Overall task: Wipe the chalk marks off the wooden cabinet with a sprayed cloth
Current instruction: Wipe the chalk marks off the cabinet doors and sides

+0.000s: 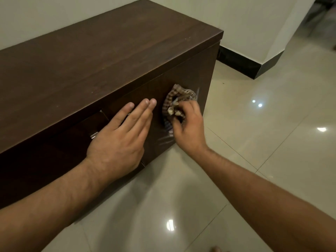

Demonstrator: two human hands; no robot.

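Head view, from near to far: a glossy tiled floor [254,160] is seen in the foreground, with both bare forearms reaching over it toward the wooden cabinet [91,57].

The left hand [118,140] is laid flat against the cabinet's front panel, its fingers straight and mostly side by side, one set slightly apart; nothing is held by it. A small metal handle [93,135] shows just left of its wrist.

Just to the right, the right hand [189,130] is curled round a bunched, striped cloth [174,102], which is gripped in the fingers and pressed against the front panel near the cabinet's right end.

Faint pale streaks [198,90] are seen on the dark wood at the cloth's upper right, and more below the right hand. Whether these are chalk residue or wet smears cannot be told.

The wiping is judged to be under way and not finished: the patch round the cloth must be gone over until no streaks are left. The panel under the left hand is hidden, so its state cannot be judged.

Farther off, the cabinet's top is seen dark and largely unmarked, apart from a few tiny pale specks. Beyond it a pale wall [54,15] is seen, with a dark skirting [241,64] at the far right.
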